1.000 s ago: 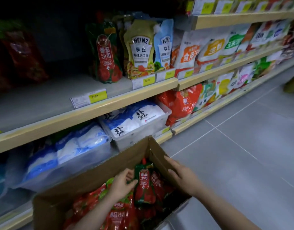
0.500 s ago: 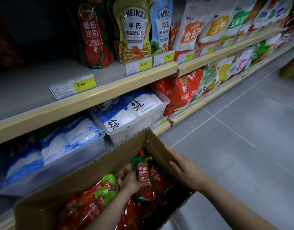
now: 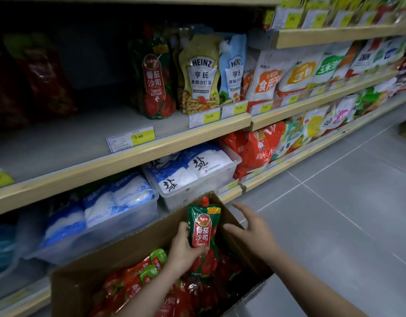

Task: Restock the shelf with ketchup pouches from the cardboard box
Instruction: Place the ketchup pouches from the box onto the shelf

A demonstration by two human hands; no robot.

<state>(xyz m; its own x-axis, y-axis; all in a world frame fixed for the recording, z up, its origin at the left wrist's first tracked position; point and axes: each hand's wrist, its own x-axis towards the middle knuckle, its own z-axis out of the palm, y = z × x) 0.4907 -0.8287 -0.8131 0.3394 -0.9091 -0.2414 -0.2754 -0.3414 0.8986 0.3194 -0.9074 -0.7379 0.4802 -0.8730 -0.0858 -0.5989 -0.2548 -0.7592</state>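
The left hand (image 3: 182, 250) now has one ketchup pouch (image 3: 203, 234) pinched upright, its fingers (image 3: 182, 227) curled round the left edge, thumb across the label. A moment ago that pouch sat lower among the others; it has been lifted, red cap clearing the rim of the cardboard box (image 3: 119, 255), so the pick looks done and the carry to the shelf comes next. Just right of the pouch, the right hand (image 3: 254, 232) has come off the box flap and hovers with fingers spread, holding nothing. Below the fingers, more pouches (image 3: 138, 277) fill the box. Beyond and above, the shelf (image 3: 83, 136) lies bare left of the lone standing ketchup pouch (image 3: 155, 85); the wooden lip (image 3: 151, 154) is the edge to clear.
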